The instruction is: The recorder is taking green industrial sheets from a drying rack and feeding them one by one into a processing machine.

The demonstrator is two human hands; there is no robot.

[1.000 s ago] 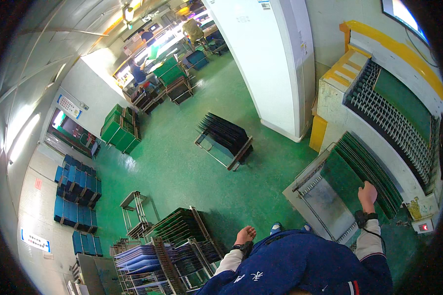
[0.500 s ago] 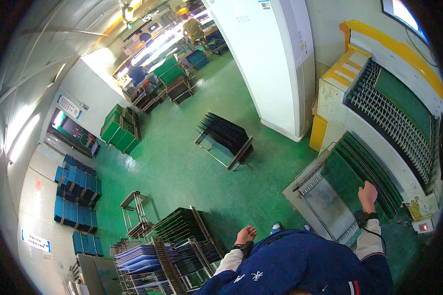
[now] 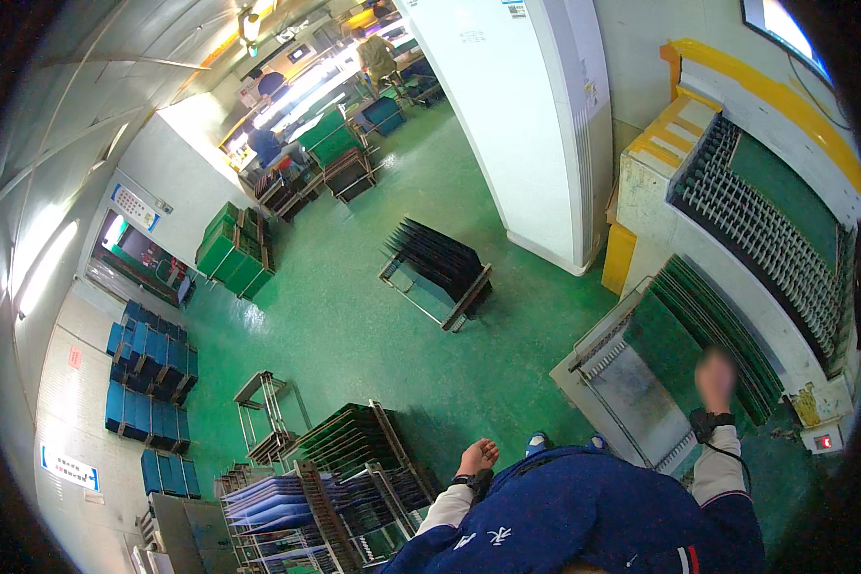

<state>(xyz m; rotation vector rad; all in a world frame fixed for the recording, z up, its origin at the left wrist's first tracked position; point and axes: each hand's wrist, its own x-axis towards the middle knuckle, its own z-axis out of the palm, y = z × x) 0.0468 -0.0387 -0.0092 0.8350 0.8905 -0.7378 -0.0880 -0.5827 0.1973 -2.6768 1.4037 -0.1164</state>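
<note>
My right hand is at the near edge of a row of thin dark green boards, which stand on edge in a slotted metal rack. It is smeared in the picture, so its fingers cannot be made out, nor whether they grip the front board. Low in the middle, my left hand is held in front of my body with its fingers curled in and nothing visible in them. A roller conveyor machine is just beyond the rack, with a flat green board lying on its rollers.
A rack of dark boards stands mid-floor. Near my left are racks of purple and green boards and a bare metal frame. A tall white cabinet rises ahead. Blue racks line the left wall. People work at the far bench.
My hands and the boards keep nearly the same places. The right hand is now smeared, where its curled fingers showed before. Far off, people at the bench have shifted slightly.
</note>
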